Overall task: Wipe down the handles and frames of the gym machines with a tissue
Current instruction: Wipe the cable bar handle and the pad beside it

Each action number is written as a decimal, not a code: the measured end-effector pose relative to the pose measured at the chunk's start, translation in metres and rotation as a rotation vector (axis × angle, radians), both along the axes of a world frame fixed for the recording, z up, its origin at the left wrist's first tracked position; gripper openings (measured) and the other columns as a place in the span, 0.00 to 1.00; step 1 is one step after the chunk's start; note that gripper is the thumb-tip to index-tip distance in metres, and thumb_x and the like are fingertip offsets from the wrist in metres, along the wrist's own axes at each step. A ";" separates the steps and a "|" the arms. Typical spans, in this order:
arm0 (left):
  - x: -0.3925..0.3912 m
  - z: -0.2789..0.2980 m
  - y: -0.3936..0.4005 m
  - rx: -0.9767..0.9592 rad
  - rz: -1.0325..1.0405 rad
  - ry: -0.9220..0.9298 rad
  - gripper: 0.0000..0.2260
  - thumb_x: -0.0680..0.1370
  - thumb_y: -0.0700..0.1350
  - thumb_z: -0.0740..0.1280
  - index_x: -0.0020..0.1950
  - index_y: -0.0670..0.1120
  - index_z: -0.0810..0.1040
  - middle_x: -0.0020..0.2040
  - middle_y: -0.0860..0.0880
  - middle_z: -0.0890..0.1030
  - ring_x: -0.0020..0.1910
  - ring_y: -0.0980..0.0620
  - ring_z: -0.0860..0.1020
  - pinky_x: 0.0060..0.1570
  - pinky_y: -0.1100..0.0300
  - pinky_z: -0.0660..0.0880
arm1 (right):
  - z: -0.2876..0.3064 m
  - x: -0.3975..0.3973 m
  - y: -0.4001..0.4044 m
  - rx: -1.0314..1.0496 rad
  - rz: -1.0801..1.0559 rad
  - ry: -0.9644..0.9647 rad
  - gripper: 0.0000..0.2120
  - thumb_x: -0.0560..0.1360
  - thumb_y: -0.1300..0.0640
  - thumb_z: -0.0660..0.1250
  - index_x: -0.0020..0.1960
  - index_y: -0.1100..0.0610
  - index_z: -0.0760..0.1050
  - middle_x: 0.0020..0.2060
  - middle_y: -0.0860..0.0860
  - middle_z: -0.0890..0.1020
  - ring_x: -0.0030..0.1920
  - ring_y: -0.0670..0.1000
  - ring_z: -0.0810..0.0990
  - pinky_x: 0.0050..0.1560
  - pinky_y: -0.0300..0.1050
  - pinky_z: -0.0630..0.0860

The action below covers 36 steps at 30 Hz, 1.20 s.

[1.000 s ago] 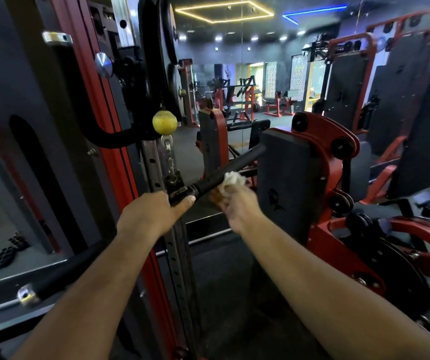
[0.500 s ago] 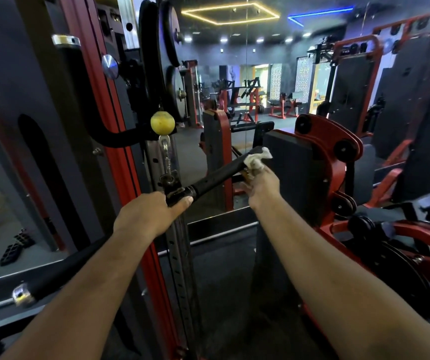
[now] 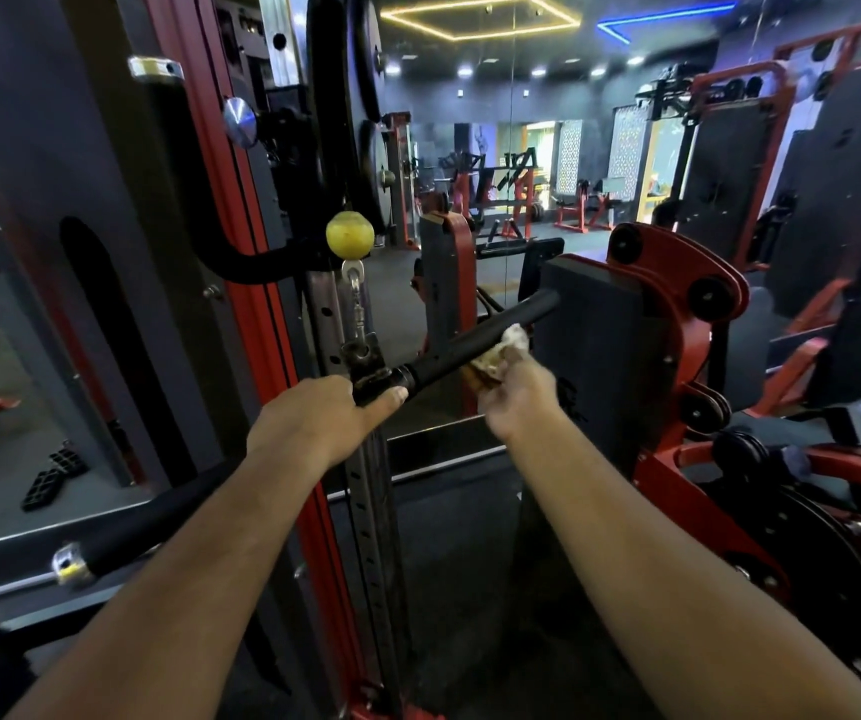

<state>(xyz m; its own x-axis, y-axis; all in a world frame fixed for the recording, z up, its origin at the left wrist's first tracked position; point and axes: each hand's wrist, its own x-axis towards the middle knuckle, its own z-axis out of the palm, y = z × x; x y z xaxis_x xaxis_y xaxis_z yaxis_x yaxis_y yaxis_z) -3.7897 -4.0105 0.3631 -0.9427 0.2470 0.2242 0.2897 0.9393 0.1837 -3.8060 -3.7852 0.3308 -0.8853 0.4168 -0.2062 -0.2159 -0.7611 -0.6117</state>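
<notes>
A person's two bare forearms reach forward in a dim gym. The left hand (image 3: 324, 418) grips the middle of a black cable bar (image 3: 475, 345), by its metal swivel. The right hand (image 3: 516, 397) holds a crumpled white tissue (image 3: 508, 345) against the bar's underside. A yellow ball stopper (image 3: 349, 233) hangs above, beside a red upright frame (image 3: 241, 241).
</notes>
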 end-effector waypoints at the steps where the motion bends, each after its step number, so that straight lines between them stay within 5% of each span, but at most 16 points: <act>1: 0.000 0.000 0.000 0.004 -0.008 -0.003 0.33 0.73 0.80 0.50 0.44 0.52 0.75 0.37 0.50 0.81 0.36 0.51 0.80 0.39 0.52 0.79 | 0.003 -0.002 0.008 0.020 -0.062 -0.021 0.09 0.83 0.59 0.64 0.60 0.60 0.79 0.54 0.60 0.86 0.52 0.58 0.86 0.56 0.57 0.83; 5: 0.000 0.000 0.001 0.016 -0.013 -0.003 0.33 0.73 0.79 0.51 0.43 0.51 0.76 0.36 0.50 0.81 0.35 0.50 0.81 0.40 0.51 0.80 | 0.010 -0.003 0.018 0.070 -0.180 0.003 0.12 0.84 0.61 0.63 0.65 0.58 0.78 0.52 0.56 0.85 0.48 0.54 0.86 0.43 0.48 0.85; 10: -0.001 0.001 0.003 0.010 -0.008 0.007 0.32 0.74 0.78 0.52 0.43 0.51 0.76 0.36 0.50 0.81 0.34 0.50 0.80 0.37 0.53 0.78 | -0.003 0.002 -0.023 0.094 0.069 -0.040 0.10 0.84 0.64 0.58 0.58 0.62 0.78 0.50 0.59 0.86 0.53 0.57 0.85 0.59 0.57 0.82; 15: -0.002 0.000 0.001 0.000 0.002 0.011 0.32 0.74 0.79 0.51 0.44 0.52 0.76 0.37 0.50 0.81 0.35 0.51 0.80 0.39 0.53 0.80 | 0.018 -0.005 0.005 -0.139 -0.074 -0.005 0.07 0.83 0.64 0.60 0.52 0.61 0.76 0.41 0.57 0.82 0.27 0.50 0.82 0.29 0.42 0.80; 20: -0.003 -0.002 0.003 0.018 0.000 -0.011 0.32 0.74 0.79 0.51 0.45 0.52 0.76 0.36 0.50 0.81 0.34 0.51 0.81 0.38 0.54 0.79 | 0.036 -0.012 0.026 -0.085 -0.108 0.025 0.15 0.84 0.48 0.63 0.58 0.59 0.79 0.53 0.60 0.86 0.50 0.59 0.87 0.54 0.59 0.83; 23: -0.004 -0.003 0.003 0.026 0.009 0.002 0.31 0.74 0.78 0.52 0.44 0.52 0.75 0.36 0.50 0.81 0.34 0.51 0.81 0.37 0.54 0.80 | 0.025 -0.010 0.000 -0.016 0.084 0.066 0.28 0.80 0.34 0.60 0.62 0.57 0.80 0.53 0.57 0.87 0.56 0.59 0.86 0.61 0.61 0.80; 26: -0.006 -0.002 0.001 0.004 0.016 0.020 0.31 0.74 0.79 0.52 0.45 0.52 0.76 0.36 0.50 0.81 0.34 0.51 0.81 0.37 0.55 0.79 | 0.016 -0.014 -0.010 -0.007 0.209 0.123 0.32 0.78 0.30 0.59 0.56 0.58 0.81 0.48 0.55 0.85 0.55 0.58 0.85 0.67 0.59 0.75; 29: -0.007 -0.002 -0.002 0.003 0.011 0.012 0.32 0.73 0.79 0.51 0.44 0.53 0.77 0.36 0.51 0.81 0.34 0.52 0.81 0.36 0.55 0.79 | 0.031 -0.026 0.019 -0.174 0.079 0.138 0.31 0.76 0.32 0.66 0.56 0.62 0.80 0.42 0.55 0.82 0.45 0.55 0.84 0.60 0.52 0.81; 32: -0.005 -0.003 -0.001 0.005 0.011 0.020 0.32 0.74 0.79 0.52 0.43 0.52 0.76 0.36 0.50 0.81 0.34 0.52 0.80 0.35 0.56 0.78 | 0.049 -0.030 0.046 -0.185 -0.093 0.074 0.34 0.73 0.34 0.72 0.63 0.62 0.78 0.49 0.55 0.86 0.45 0.54 0.87 0.45 0.52 0.84; 36: -0.005 -0.006 0.003 0.006 0.006 0.046 0.32 0.74 0.78 0.51 0.43 0.51 0.75 0.35 0.50 0.81 0.33 0.52 0.80 0.35 0.55 0.79 | 0.033 -0.029 0.016 -0.054 0.045 0.070 0.27 0.72 0.31 0.69 0.53 0.55 0.79 0.42 0.51 0.86 0.42 0.52 0.86 0.55 0.53 0.82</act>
